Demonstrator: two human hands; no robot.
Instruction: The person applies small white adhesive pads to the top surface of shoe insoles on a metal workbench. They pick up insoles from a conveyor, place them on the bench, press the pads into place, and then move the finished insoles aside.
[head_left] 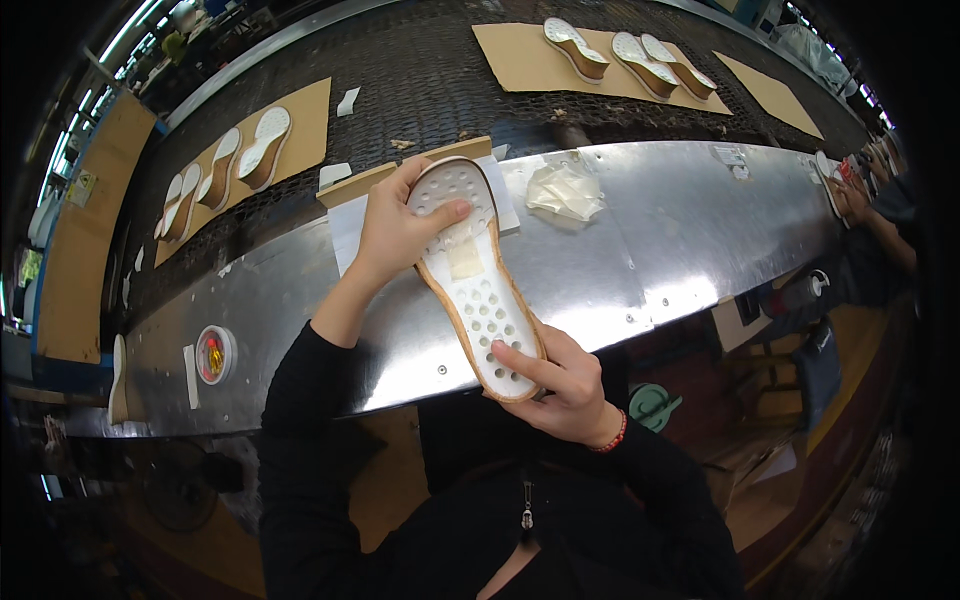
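Between my two hands, above the metal bench, is a white shoe sole (478,290) with rows of round holes and a brown edge. A pale patch (465,254) sits across its narrow middle. My left hand (405,215) grips the far, wider end, the thumb pressing on the holed face. My right hand (563,385) holds the near end, with its thumb on top and its other fingers partly hidden underneath. Behind the sole, a white sheet (346,232) and a tan cardboard strip (362,186) lie on the bench, partly covered by my left hand.
A pile of pale pieces (565,192) lies on the metal bench (660,240). Beyond it, a dark mesh belt carries cardboard sheets (515,68) with several soles (265,148). A round tub (215,355) stands at left. Another person's hand (852,197) is at far right.
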